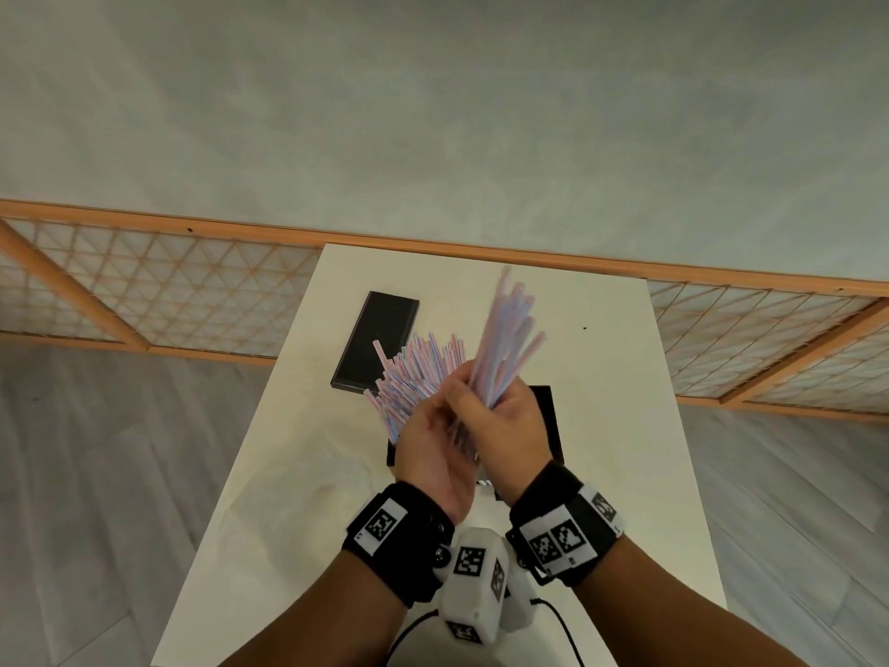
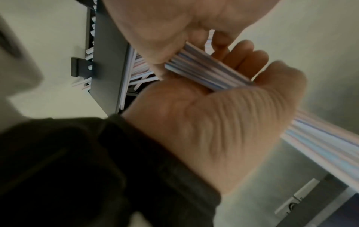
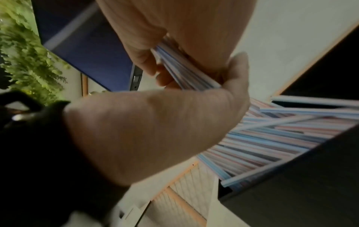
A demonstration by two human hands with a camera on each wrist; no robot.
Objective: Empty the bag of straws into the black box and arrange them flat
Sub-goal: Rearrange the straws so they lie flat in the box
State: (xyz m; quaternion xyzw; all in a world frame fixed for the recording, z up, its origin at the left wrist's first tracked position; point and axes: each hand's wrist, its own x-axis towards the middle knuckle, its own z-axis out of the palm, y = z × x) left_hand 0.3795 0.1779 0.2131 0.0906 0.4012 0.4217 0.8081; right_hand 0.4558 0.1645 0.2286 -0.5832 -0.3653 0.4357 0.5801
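Presently, held bundle: a bundle of straws [image 1: 505, 339] is being gripped above the desk [image 1: 620, 426], its free ends fanning up and away from the person; the ends are blurred in the head view.
Right hand: the right hand [image 1: 510, 426] is being wrapped around the lower part of the bundle, with fingers [image 3: 147, 64] and thumb curled round it.
Left hand: the left hand [image 1: 433, 450] is being held against the same bundle from the left, just below and touching the right hand; in the left wrist view its fingers [image 2: 244, 61] are being curled under the straws [image 2: 204, 72] while the thumb is being pressed on top.
Black box: the black box [image 1: 548, 426] is being largely hidden beneath both hands, near the middle of the desk; only its right wall and a near corner are being shown in the head view.
Loose straws: a heap of pink, blue and white straws [image 1: 418, 373] is being left lying in the box, slanting up and leftward, with ends sticking out over its far left edge; in the right wrist view they [image 3: 272, 138] are being seen crossing one another, not flat.
Lid: a flat black lid [image 1: 375, 341] is being left on the desk, beyond and to the left of the box, just beside the straw ends.
Bag: a clear bag [image 1: 336, 479] is being faintly shown on the desk left of the wrists; its outline cannot be told exactly.
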